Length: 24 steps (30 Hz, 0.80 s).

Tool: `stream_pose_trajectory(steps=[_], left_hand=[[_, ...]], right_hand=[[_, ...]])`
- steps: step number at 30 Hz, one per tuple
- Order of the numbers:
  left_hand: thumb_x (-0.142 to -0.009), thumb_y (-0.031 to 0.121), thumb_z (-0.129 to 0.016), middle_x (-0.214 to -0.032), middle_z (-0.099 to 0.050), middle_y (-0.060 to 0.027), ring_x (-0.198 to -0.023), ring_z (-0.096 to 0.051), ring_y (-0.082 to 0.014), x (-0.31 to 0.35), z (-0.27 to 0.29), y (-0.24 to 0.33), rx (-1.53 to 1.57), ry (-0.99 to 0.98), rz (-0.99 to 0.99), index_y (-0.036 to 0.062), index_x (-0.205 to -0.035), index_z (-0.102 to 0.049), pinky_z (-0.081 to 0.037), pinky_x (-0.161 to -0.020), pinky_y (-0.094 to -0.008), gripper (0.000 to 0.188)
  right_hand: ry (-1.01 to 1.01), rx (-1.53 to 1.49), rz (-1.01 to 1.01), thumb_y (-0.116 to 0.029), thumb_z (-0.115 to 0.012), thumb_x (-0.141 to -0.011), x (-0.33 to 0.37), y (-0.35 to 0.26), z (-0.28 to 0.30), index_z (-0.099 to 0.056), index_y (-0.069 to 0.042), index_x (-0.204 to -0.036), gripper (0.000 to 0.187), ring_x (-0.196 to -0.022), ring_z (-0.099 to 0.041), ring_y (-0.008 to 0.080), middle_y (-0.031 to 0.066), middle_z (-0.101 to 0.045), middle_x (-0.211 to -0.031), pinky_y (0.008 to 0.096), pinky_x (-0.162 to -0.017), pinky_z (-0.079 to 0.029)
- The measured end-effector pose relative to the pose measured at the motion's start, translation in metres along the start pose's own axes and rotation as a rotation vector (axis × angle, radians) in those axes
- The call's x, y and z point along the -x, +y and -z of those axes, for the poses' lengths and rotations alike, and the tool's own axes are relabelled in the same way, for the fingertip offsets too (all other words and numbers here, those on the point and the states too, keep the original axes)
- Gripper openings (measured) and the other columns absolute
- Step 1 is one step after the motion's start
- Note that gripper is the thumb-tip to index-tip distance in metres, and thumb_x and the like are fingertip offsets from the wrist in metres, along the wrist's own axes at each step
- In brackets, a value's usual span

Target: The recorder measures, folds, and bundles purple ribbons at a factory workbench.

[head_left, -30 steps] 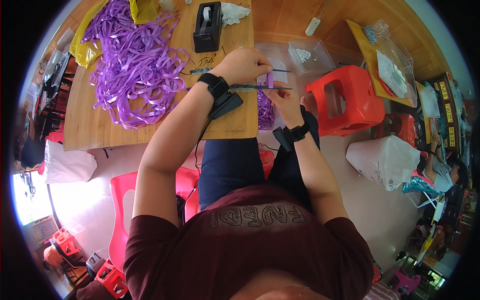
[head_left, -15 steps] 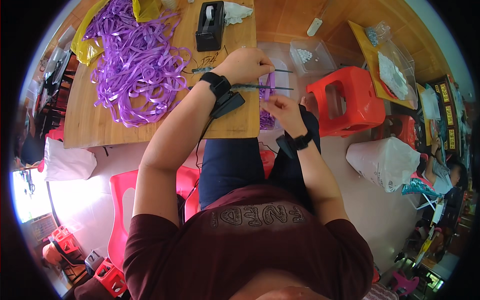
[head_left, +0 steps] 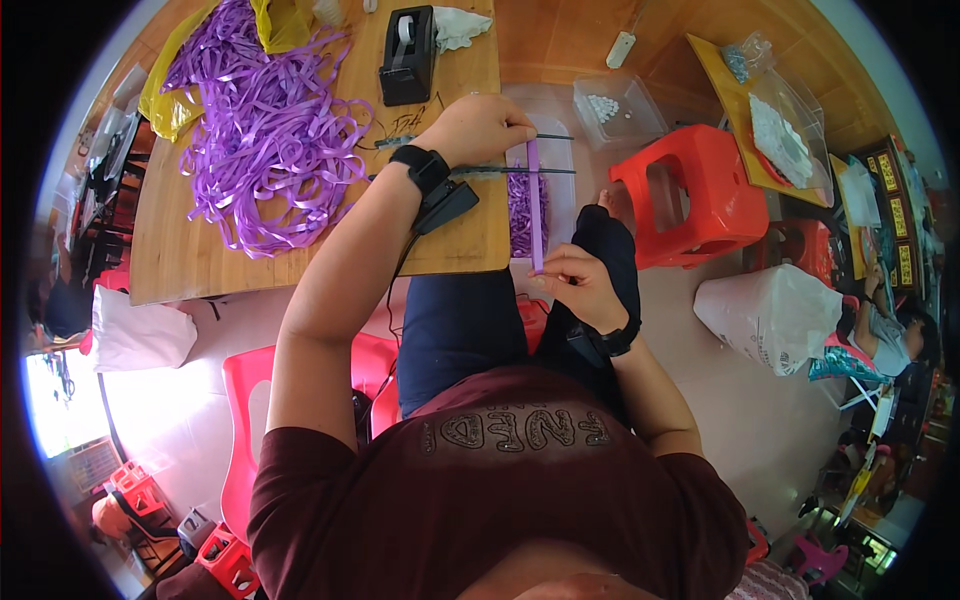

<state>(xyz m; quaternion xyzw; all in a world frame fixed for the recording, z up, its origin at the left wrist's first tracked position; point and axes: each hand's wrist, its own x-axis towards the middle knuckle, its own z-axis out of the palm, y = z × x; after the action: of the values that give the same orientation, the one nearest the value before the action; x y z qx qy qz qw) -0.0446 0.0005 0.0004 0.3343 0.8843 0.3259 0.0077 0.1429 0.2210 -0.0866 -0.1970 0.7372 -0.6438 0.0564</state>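
A purple ribbon is stretched straight between my hands, passing by two thin dark rods that jut out past the table's right edge. My left hand reaches over the table, its fingers pinched on the ribbon's far end beside the farther rod. Closer to my body, my right hand pinches the near end between thumb and fingers, above my knee. Below the ribbon, a clear bin holds many purple ribbon pieces. A large tangled heap of purple ribbon lies on the table to the left.
On the wooden table stand a black tape dispenser, crumpled white tissue and a yellow bag. Right of it are a red stool, a clear box with white pieces and a white sack. Another person sits far right.
My right hand has moved toward my body, drawing the ribbon out into a longer straight strip. My left hand has stayed at the farther rod. The view has shifted slightly.
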Motion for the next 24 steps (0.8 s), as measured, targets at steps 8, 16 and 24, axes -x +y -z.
stream_pose_trajectory(steps=[8, 16, 24], left_hand=[[-0.089, 0.034, -0.06, -0.093, -0.072, -0.0106, -0.084, -0.068, -0.0292, 0.0, 0.002, 0.002, -0.024, -0.02, 0.0, 0.0075, -0.098, -0.075, -0.053, -0.079, -0.0385, 0.031], [-0.091, 0.031, -0.061, -0.093, -0.073, -0.0125, -0.083, -0.068, -0.0277, 0.0, 0.003, 0.007, 0.188, 0.076, 0.116, 0.0065, -0.105, -0.074, -0.053, -0.077, -0.0361, 0.031], [-0.093, 0.031, -0.063, -0.082, -0.071, -0.0137, -0.073, -0.066, -0.024, -0.002, 0.02, 0.008, 0.294, 0.418, 0.23, 0.0027, -0.106, -0.072, -0.051, -0.068, -0.033, 0.032]], right_hand=[[-0.05, 0.118, 0.165, -0.004, -0.08, -0.079, -0.015, -0.055, 0.006, -0.075, 0.0, -0.094, 0.016, -0.067, -0.053, 0.0113, 0.0036, -0.061, -0.078, 0.0254, -0.059, -0.041], [0.091, 0.1, 0.28, -0.014, -0.08, -0.08, -0.089, -0.116, 0.041, -0.074, -0.006, -0.104, 0.026, -0.07, -0.049, 0.0097, 0.0018, -0.061, -0.088, 0.0232, -0.066, -0.043], [0.088, 0.079, -0.08, -0.003, -0.073, -0.086, -0.18, -0.068, 0.058, -0.062, 0.0, -0.127, 0.042, -0.091, -0.064, 0.012, 0.0056, -0.068, -0.096, 0.025, -0.083, -0.05]])
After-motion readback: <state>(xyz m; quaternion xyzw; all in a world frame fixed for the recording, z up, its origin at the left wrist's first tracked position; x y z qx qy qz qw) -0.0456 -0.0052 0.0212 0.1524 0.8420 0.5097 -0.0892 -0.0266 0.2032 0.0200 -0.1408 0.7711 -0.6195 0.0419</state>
